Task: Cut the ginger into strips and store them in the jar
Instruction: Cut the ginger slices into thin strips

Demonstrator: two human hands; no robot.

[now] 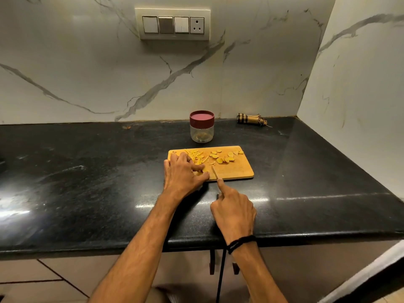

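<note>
A wooden cutting board (238, 170) lies on the black counter. Thin yellow ginger strips (197, 156) are piled at its back left, and round ginger slices (223, 159) lie at the back middle. My left hand (182, 173) rests on the board's left end, its fingers curled over a ginger piece (202, 170). My right hand (232, 209) grips a knife (215, 172), index finger stretched along the spine, blade on the board just right of that piece. A clear jar (201, 133) with a dark red lid (201, 118) on it stands behind the board.
The black counter (98, 178) runs from the marble back wall to its front edge near my forearms. A rolled checked cloth (251, 119) lies at the back right by the corner. A marble side wall closes the right end. A switch panel (172, 24) is on the wall.
</note>
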